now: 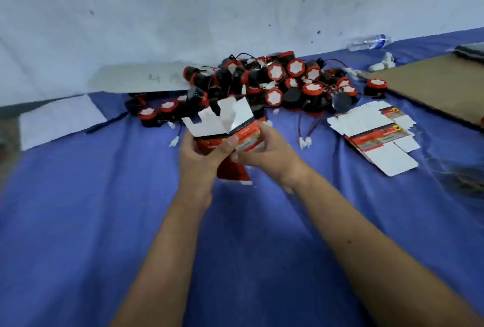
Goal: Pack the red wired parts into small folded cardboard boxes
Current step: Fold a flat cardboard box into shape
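A small red printed cardboard box (230,138) is held up over the blue cloth, its white top flaps standing open and a red bottom flap hanging down. My left hand (196,153) grips its left side with the thumb across the front. My right hand (267,151) holds its right side. Just behind the box lies a big pile of red-and-black round wired parts (275,83) with white faces, red and black leads and white plugs. I cannot tell if anything is inside the box.
A stack of flat unfolded boxes (374,135) lies to the right. A brown cardboard sheet (434,85) covers the far right. White paper (60,122) lies at left. A plastic bottle (369,42) rests by the white wall. Blue cloth (104,221) covers the table.
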Available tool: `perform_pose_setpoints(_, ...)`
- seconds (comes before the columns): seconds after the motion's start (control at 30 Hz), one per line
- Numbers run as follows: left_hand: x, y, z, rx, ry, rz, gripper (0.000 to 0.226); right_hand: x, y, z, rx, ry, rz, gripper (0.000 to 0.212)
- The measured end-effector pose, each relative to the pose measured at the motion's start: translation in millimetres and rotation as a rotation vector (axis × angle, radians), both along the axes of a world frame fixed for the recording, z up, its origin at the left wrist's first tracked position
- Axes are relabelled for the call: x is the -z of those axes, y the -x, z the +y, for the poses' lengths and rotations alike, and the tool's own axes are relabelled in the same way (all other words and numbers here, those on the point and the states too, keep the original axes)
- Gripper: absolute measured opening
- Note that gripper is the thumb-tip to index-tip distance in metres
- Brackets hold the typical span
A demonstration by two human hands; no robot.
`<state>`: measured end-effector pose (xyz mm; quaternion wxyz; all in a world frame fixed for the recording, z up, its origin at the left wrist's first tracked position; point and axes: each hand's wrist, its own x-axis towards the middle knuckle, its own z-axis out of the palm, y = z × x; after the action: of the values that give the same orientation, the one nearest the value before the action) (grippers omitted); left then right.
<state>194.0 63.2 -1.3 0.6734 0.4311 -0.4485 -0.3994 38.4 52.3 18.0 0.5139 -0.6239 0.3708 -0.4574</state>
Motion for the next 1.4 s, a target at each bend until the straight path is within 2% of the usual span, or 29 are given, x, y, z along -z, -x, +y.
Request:
perform_pose_setpoints(0.07, 5, -31, 10, -0.162, 0.102, -0.168, 0.073, 7, -29, 1, -0.080, 0.019, -0.054, 0.044)
perform_pose_setpoints(0.17, 13, -54, 20, -0.328, 0.239, -0.416, 0.078, 21, -54, 6, -0.213, -0.057, -0.208, 0.047)
perform_pose_setpoints(0.3, 18, -51, 24, -0.364, 0.384, -0.655, 0.092, 29, -67, 10, -0.148, -0.082, -0.313, 0.052)
perform_pose_setpoints(0.4, 19, -45, 24, -0.377, 0.460, -0.743, 0.099, 29, -66, 10, -0.111, -0.113, -0.441, 0.057)
perform_pose_setpoints(0.53, 19, -38, 26, -0.328, 0.519, -0.745, 0.098, 28, -61, 7, -0.085, -0.096, -0.478, 0.048)
perform_pose_setpoints(0.67, 18, -35, 28, -0.205, 0.472, -0.603, 0.068, 27, -57, 6, 0.035, -0.087, -0.363, 0.053)
perform_pose_setpoints(0.73, 18, -35, 29, -0.209, 0.426, -0.515, 0.054, 29, -58, 6, 0.060, -0.031, -0.270, 0.049)
perform_pose_setpoints(0.83, 20, -39, 27, -0.212, 0.325, -0.440, 0.042, 28, -60, 8, 0.048, 0.012, -0.241, 0.046)
perform_pose_setpoints(0.93, 18, -40, 26, -0.079, 0.198, -0.317, 0.044, 28, -61, 9, 0.053, 0.064, -0.153, 0.050)
perform_pose_setpoints(1.1, 23, -35, 27, 0.058, 0.179, -0.445, 0.049, 34, -65, 9, 0.167, 0.249, 0.072, 0.066)
perform_pose_setpoints(1.23, 21, -24, 29, -0.115, 0.286, -0.551, 0.034, 37, -63, 7, 0.196, 0.377, 0.222, 0.073)
perform_pose_setpoints(1.33, 19, -24, 29, -0.280, 0.218, -0.458, 0.036, 40, -67, 11, 0.139, 0.504, 0.347, 0.074)
perform_pose_setpoints(1.4, 19, -29, 29, -0.314, 0.179, -0.431, 0.033, 40, -70, 12, 0.102, 0.545, 0.406, 0.074)
